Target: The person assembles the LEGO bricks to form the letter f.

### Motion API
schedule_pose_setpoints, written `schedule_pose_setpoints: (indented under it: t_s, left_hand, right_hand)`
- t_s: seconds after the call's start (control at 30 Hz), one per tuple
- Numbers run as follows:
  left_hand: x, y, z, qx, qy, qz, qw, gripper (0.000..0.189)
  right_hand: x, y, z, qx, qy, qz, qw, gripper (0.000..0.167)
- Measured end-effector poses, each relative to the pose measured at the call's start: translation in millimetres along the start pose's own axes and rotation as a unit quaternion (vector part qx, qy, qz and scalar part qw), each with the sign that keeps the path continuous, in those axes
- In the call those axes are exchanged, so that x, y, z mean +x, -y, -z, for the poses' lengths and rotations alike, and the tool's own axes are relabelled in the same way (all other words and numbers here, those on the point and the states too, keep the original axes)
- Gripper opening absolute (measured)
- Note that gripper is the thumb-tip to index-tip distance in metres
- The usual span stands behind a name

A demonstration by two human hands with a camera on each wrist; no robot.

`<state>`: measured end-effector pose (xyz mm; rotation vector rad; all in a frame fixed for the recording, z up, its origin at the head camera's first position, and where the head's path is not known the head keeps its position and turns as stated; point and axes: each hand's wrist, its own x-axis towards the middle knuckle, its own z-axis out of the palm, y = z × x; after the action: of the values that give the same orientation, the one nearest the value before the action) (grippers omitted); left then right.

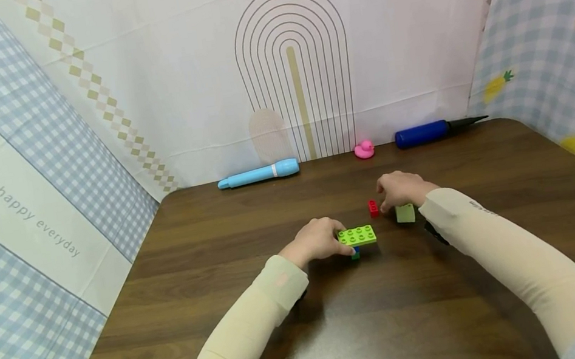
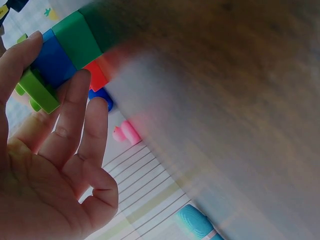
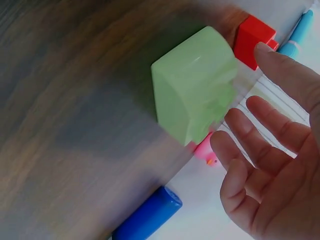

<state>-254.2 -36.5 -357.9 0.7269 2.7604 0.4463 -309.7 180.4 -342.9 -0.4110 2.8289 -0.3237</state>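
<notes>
Brick stack point(image 1: 357, 236), pinched by left hand point(image 1: 318, 239), right hand point(image 1: 401, 188) spread, wide room toward left table edge point(image 1: 112, 317)

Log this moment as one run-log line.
left hand: pinches lime-topped toy-brick stack | right hand: holds nothing, beside red toy brick, contact unclear | pale-green toy block: on table

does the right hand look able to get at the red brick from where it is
Probably yes: the right hand holds nothing and is close to the red brick, and the pale green block sits to the side, not between them.
</notes>
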Motion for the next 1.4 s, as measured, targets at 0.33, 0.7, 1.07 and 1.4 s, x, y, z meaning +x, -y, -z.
schedule_pose_setpoints:
  t_s: [0.33,0.7,1.07,1.4]
  left_hand:
    - [0.1,0.1,-0.2,0.005,0.001,-0.001,1.0,0.043]
    - [-0.5,-0.3,0.1,0.004,0.004,0.005,1.0,0.044]
    - [0.2,-0.5,0.4,0.003,0.003,0.005,1.0,0.043]
    - [-0.1,-1.0,0.7,0.001,0.006,0.009,0.9999,0.044]
  right_hand:
    - [-7.7,-6,3,-0.035,0.018,-0.077,0.9963,0.034]
    - [-11.3,-12,2,-0.04,0.051,-0.111,0.9917,0.039]
    - [-12.2,-14,2,-0.036,0.074,-0.119,0.9894,0.038]
    - [-13.9,-14,7,-0.024,0.046,-0.087,0.9949,0.039]
